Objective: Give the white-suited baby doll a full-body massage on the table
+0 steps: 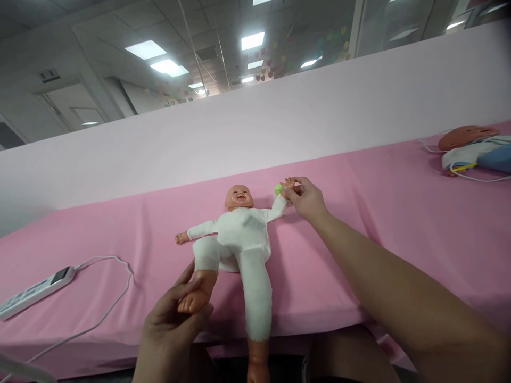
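A baby doll [243, 231] in a white suit lies on its back on the pink sheet [319, 255], its head toward the wall. My left hand [173, 314] is closed around the doll's bent leg at the bare foot [199, 291], near the front edge. The doll's other leg [257, 298] hangs straight over the edge. My right hand [305, 197] pinches the doll's raised hand [288, 184], beside which a small green item [278, 189] shows. The doll's other arm [202, 230] is stretched out, touched by neither hand.
A white remote-like device [38, 292] with a cable lies at the left. Another doll [467, 137] with white and blue cloth and thin tubes lies at the far right. Behind the sheet stands a white low wall [239, 133] with glass above.
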A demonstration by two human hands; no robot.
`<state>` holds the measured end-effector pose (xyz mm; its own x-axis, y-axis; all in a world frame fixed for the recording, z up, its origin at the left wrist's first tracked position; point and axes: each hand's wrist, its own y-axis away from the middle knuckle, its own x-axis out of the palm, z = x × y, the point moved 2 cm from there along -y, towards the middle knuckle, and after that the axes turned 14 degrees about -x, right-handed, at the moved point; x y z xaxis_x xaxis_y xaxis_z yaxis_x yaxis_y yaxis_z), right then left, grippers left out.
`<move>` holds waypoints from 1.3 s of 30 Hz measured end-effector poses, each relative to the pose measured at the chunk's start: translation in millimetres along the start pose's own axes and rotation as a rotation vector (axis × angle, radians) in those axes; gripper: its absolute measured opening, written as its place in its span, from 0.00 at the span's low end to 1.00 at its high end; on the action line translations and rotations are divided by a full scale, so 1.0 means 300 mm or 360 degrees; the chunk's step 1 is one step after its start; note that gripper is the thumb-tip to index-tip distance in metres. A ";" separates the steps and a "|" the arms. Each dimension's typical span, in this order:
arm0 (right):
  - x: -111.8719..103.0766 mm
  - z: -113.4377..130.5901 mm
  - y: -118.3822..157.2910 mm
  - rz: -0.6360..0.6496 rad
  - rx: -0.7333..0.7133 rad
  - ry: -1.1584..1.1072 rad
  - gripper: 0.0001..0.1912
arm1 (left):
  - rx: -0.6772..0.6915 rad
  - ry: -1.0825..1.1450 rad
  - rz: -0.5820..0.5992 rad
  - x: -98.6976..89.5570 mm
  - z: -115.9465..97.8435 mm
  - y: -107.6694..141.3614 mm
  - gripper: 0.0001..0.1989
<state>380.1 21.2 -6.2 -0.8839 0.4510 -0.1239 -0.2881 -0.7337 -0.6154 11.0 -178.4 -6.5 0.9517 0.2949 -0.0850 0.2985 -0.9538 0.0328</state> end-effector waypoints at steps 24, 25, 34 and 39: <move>0.113 0.229 0.123 0.0516 -0.0883 0.0773 0.25 | -0.0105 0.0222 0.0075 0.026 -0.051 -0.086 0.23; 0.138 0.249 0.151 0.0592 -0.1012 0.0739 0.24 | -0.0101 0.0224 0.0119 0.052 -0.069 -0.109 0.23; 0.199 0.271 0.210 0.1092 -0.1316 0.0324 0.13 | -0.0164 0.0266 0.0321 0.120 -0.105 -0.173 0.25; 0.136 0.227 0.140 0.0627 -0.0662 -0.0011 0.12 | -0.0049 0.0240 0.0175 0.052 -0.036 -0.082 0.25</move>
<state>306.9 -25.6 15.9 -0.8979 0.1800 -0.4017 0.2313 -0.5835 -0.7785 19.1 -149.6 2.0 0.9780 0.1962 0.0706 0.1918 -0.9793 0.0643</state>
